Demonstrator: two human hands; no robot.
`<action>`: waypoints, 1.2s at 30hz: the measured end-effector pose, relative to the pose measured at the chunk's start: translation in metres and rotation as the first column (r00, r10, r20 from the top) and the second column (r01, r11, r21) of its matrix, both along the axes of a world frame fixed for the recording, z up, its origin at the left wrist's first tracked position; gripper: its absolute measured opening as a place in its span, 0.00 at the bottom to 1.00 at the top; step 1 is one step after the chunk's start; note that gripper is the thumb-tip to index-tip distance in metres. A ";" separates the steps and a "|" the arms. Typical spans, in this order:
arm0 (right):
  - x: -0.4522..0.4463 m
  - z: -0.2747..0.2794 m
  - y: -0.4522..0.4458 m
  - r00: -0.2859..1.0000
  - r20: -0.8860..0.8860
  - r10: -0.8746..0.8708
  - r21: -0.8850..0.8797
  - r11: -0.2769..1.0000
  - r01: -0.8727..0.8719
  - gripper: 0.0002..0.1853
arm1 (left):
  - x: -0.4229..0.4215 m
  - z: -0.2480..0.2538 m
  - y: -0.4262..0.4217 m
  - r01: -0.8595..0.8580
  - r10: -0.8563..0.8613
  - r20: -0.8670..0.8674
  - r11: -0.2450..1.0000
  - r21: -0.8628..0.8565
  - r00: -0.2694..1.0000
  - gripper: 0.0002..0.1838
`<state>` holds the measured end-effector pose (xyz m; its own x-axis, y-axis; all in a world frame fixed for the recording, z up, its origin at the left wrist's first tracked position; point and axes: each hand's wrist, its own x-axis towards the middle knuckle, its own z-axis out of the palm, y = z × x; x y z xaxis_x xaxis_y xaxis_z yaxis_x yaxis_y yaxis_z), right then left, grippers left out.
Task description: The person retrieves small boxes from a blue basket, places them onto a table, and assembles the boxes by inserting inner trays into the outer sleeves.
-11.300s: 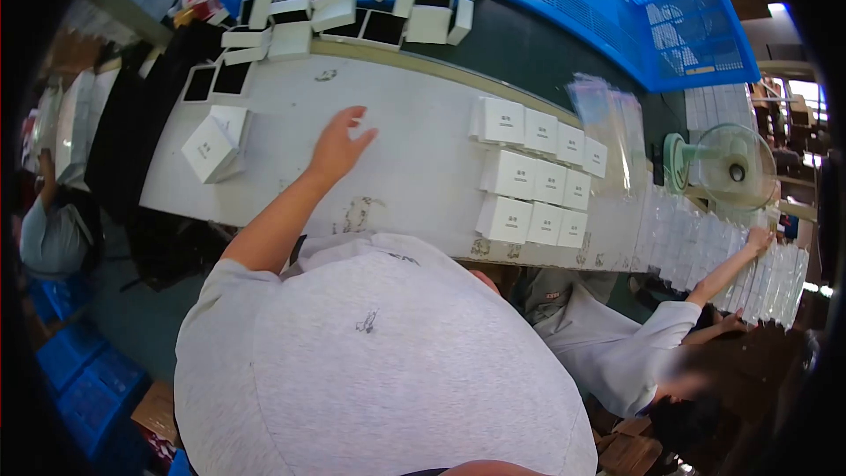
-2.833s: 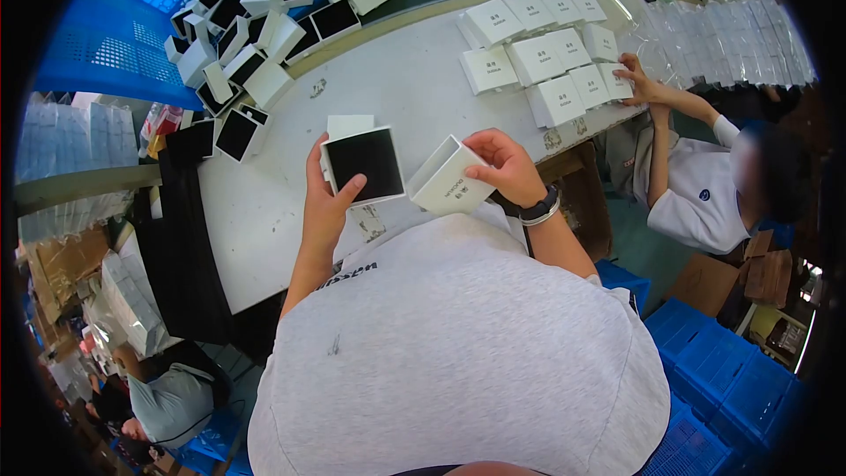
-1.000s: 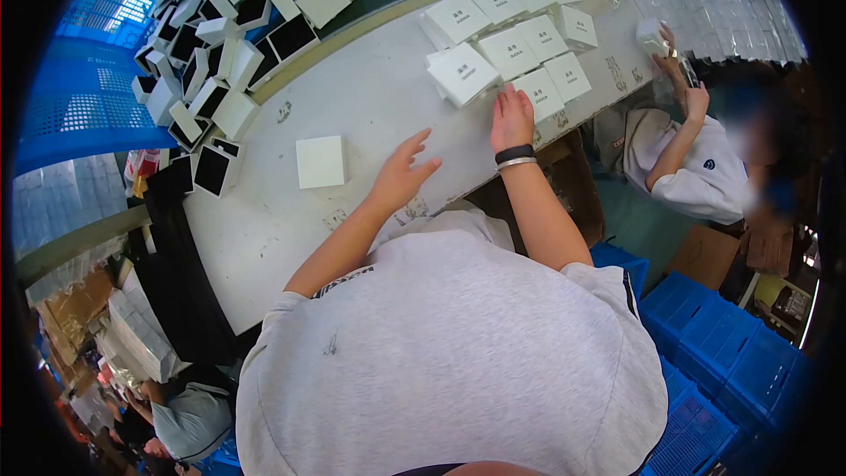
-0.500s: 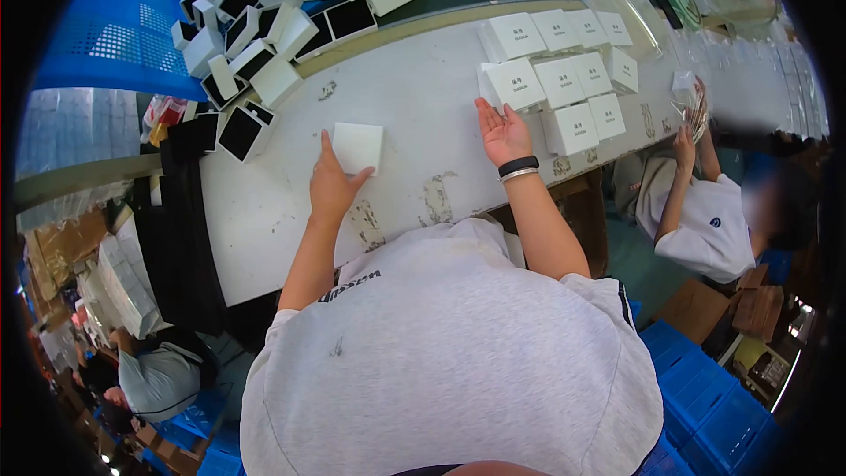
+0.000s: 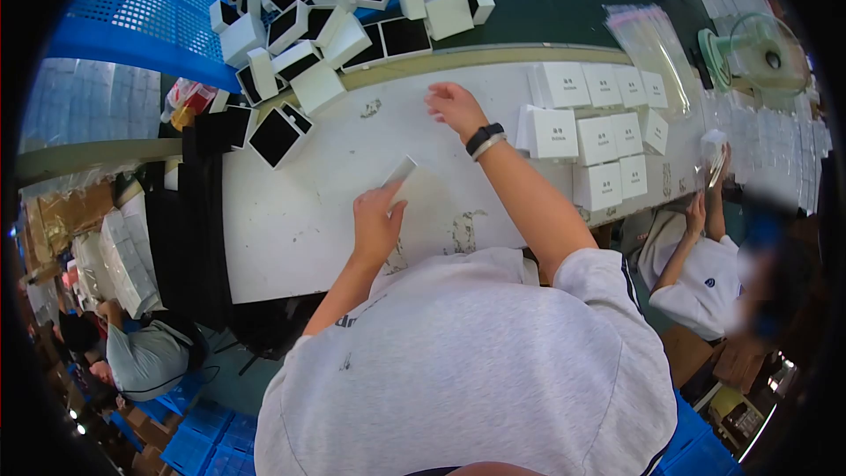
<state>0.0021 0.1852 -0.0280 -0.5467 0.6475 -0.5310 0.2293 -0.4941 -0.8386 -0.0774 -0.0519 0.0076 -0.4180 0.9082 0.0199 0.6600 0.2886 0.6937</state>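
Grasping a white box projecting beyond the grip above the table: left hand. Right hand: unclenched. Box's lower outline: indistinct.

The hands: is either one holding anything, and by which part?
The left hand holds a white box by its left side; the right hand looks empty.

Printed boxes are white with dark lettering; open boxes are white with black interiors. The left crate is perforated blue. The fan is green.
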 end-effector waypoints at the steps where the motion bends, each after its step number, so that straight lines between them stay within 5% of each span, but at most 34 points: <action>1: -0.017 -0.019 0.013 0.988 0.148 -0.034 0.363 0.932 -0.022 0.24 | -0.006 0.003 -0.003 0.091 -0.073 -0.133 0.987 0.135 0.988 0.23; 2: -0.032 -0.032 0.027 0.956 0.267 -0.122 0.669 0.737 -0.093 0.27 | -0.013 0.008 -0.008 0.082 -0.063 -0.140 0.988 0.134 0.988 0.23; 3: -0.048 -0.036 0.045 0.959 0.260 -0.112 0.670 0.736 -0.096 0.27 | -0.020 0.014 -0.013 0.079 -0.060 -0.136 0.987 0.142 0.989 0.17; 5: -0.075 -0.042 0.072 0.874 0.444 -0.197 0.370 0.929 0.021 0.35 | -0.029 0.027 -0.023 0.066 -0.045 -0.139 0.987 0.146 0.989 0.12; 7: -0.093 -0.021 0.081 0.728 0.667 -0.160 0.234 0.972 -0.001 0.39 | -0.037 0.037 -0.030 0.078 -0.063 -0.163 0.993 0.088 0.985 0.11; 9: -0.107 -0.025 0.072 0.645 0.740 -0.192 0.274 0.961 -0.027 0.35 | -0.038 0.029 -0.038 0.137 -0.120 -0.254 0.989 0.048 0.960 0.10; 11: -0.107 -0.029 0.061 0.609 0.714 -0.345 0.394 0.917 0.058 0.29 | -0.023 0.032 -0.043 0.238 -0.220 -0.409 0.971 -0.007 0.886 0.07; 16: -0.084 -0.057 0.061 0.755 0.543 -0.367 0.576 0.818 -0.017 0.18 | -0.014 -0.004 -0.093 0.421 -0.418 -0.160 0.907 -0.017 0.894 0.05; 18: -0.082 -0.056 0.057 0.832 0.412 -0.371 0.596 0.801 0.062 0.17 | -0.017 -0.002 -0.100 0.270 -0.165 0.420 0.941 -0.205 0.893 0.07; 19: -0.082 -0.053 0.054 0.892 0.260 -0.370 0.605 0.782 0.148 0.15 | -0.018 -0.006 -0.096 0.276 -0.170 0.422 0.939 -0.206 0.891 0.07; 21: -0.084 -0.053 0.053 0.900 0.226 -0.374 0.532 0.821 0.208 0.14 | -0.028 -0.018 -0.077 -0.077 0.087 0.098 0.991 -0.109 0.991 0.17; 24: -0.090 -0.061 0.059 0.865 0.149 -0.478 0.423 0.822 0.381 0.20 | -0.026 -0.021 -0.056 -0.181 0.160 -0.141 0.971 -0.154 0.977 0.29; 27: -0.097 -0.050 0.059 0.870 0.220 -0.441 0.423 0.847 0.322 0.27 | -0.015 -0.029 -0.069 -0.101 0.084 -0.097 0.977 -0.187 0.992 0.36; 28: -0.093 -0.043 0.059 0.934 0.228 -0.276 0.322 0.926 0.196 0.33 | -0.011 -0.030 -0.074 -0.098 0.101 0.003 0.970 -0.223 0.995 0.36; 29: -0.094 -0.037 0.056 0.934 0.224 -0.279 0.321 0.926 0.200 0.33 | -0.008 -0.032 -0.079 -0.096 0.098 -0.001 0.970 -0.223 0.995 0.36; 31: -0.096 -0.026 0.041 0.964 0.108 -0.242 -0.042 0.968 0.248 0.30 | -0.003 -0.025 -0.086 -0.156 0.177 0.045 0.940 -0.304 0.983 0.37; 32: -0.093 -0.031 0.035 0.967 0.076 -0.243 -0.036 0.969 0.246 0.26 | -0.004 -0.027 -0.091 -0.151 0.173 0.046 0.939 -0.311 0.984 0.37; 34: -0.077 -0.024 0.013 0.973 -0.021 -0.231 -0.068 0.971 0.229 0.24 | -0.007 -0.035 -0.104 -0.387 0.459 0.191 0.865 -0.320 0.868 0.39; 36: -0.049 -0.001 -0.019 0.975 -0.149 -0.162 -0.097 0.984 0.148 0.22 | -0.007 -0.036 -0.115 -0.362 0.444 0.208 0.869 -0.337 0.871 0.40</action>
<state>-0.0473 0.1658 -0.0286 -0.5236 0.6872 -0.5037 0.0141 -0.5841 -0.8115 -0.0848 -0.1670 -0.0286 -0.6998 0.6082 -0.3748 0.2412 0.6950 0.6774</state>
